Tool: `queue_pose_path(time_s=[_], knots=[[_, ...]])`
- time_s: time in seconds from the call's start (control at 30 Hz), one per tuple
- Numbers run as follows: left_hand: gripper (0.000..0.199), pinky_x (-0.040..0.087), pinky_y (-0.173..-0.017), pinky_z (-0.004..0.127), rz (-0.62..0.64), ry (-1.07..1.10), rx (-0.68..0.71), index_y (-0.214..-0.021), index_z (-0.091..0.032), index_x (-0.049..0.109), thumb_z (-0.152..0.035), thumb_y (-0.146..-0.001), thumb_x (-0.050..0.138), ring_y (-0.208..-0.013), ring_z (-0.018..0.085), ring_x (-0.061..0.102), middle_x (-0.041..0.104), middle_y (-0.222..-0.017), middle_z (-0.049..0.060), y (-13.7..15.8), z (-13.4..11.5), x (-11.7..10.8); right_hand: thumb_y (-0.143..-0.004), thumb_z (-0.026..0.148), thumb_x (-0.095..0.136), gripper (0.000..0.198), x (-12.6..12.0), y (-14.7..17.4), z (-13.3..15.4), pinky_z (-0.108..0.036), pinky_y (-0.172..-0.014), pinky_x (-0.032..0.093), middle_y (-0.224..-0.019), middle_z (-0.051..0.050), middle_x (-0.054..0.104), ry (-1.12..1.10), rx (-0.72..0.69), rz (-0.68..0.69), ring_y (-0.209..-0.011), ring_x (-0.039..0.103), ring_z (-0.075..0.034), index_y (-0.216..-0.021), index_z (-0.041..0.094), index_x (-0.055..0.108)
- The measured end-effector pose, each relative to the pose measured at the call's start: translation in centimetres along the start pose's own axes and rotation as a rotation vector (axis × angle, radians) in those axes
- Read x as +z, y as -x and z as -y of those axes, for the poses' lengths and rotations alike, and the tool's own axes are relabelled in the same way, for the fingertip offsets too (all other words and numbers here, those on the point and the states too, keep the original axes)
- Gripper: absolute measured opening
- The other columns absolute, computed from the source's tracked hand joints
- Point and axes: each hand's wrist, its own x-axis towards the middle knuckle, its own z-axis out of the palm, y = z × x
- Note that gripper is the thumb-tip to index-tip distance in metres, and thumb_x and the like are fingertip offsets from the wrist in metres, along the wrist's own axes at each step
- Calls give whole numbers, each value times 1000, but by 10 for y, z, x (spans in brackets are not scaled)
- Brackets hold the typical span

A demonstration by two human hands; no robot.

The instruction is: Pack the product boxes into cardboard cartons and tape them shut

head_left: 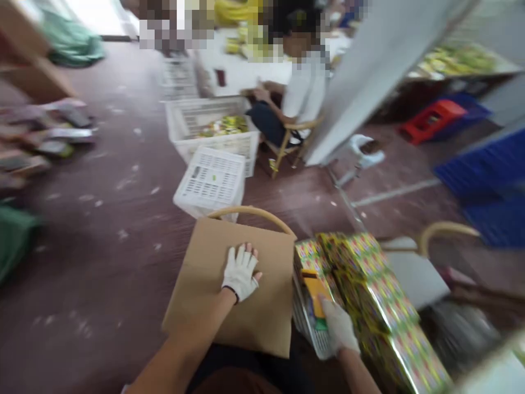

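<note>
1. Your left hand (240,273), in a white knit glove, lies flat on the brown flat cardboard sheet (229,284). The fingers are spread wide and press down; they close on nothing.
2. The cardboard sheet rests over your lap and over the curved wooden chair back (254,213), which shows just behind its far edge.
3. Your right hand (338,328), also in a white glove, is to the right of the cardboard sheet. Its fingers are curled around a yellow flat packet with a green end (315,293); the picture is blurred, so I cannot tell how firm the grip is.
4. The packet sits touching the near end of a stack of bright, shiny, many-coloured wrapped boxes (369,290), just right of the cardboard sheet. Under your right hand there is a white perforated plastic basket (305,317).
5. I judge the cardboard light and rather stiff, but it will bend if you lift it by one corner; take it at two opposite edges.
6. The wrapped boxes look glossy, so probably slippery in gloves; hold them from the sides, not by the film.
7. Beyond the cardboard sheet, on the dark floor (102,219), a white plastic crate (211,180) lies upturned, and behind it a larger white crate (213,123) holds yellow-green goods.
8. Further behind, another person sits on a wooden chair (287,142).
</note>
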Motion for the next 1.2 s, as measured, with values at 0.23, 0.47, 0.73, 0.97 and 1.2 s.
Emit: queue_pose_path(time_s=[0.23,0.47,0.73,0.97,1.2], knots=[[70,8,-119,57,-122,235,-59,-149,-20,33,-60,-91,39,-145,33,23,26,-157,15,13,5,-4,-71,59,49,37,26,-38,221,-30,-58,41,-65,-6,65,588,-617,117,-63,58,-20,-66,23,58],[87,8,-118,59,-195,320,-419,-149,-22,33,-71,-79,54,-145,36,19,20,-158,19,46,23,-1,-82,60,54,46,203,106,392,-26,-62,40,-71,-4,62,820,-1495,381,-67,57,-15,-82,15,66],[79,10,-118,57,-240,391,-369,-145,-19,41,-69,-84,45,-143,34,24,37,-152,15,45,24,12,-75,45,64,41,377,150,289,-39,-79,51,-96,-17,72,1712,-1595,877,-91,68,-30,-94,10,73],[60,15,-118,54,-298,397,-345,-146,-18,38,-47,-93,43,-143,31,24,31,-155,12,46,27,14,-68,43,69,39,373,117,273,-33,-73,51,-90,-19,73,1855,-1472,883,-87,69,-30,-89,10,74],[92,20,-116,55,-166,634,-1059,-148,-13,33,-63,-77,60,-140,38,31,33,-153,19,71,93,-17,-66,49,63,41,223,64,288,-27,-63,50,-83,-8,69,661,-913,1136,-71,62,-18,-88,15,65]])
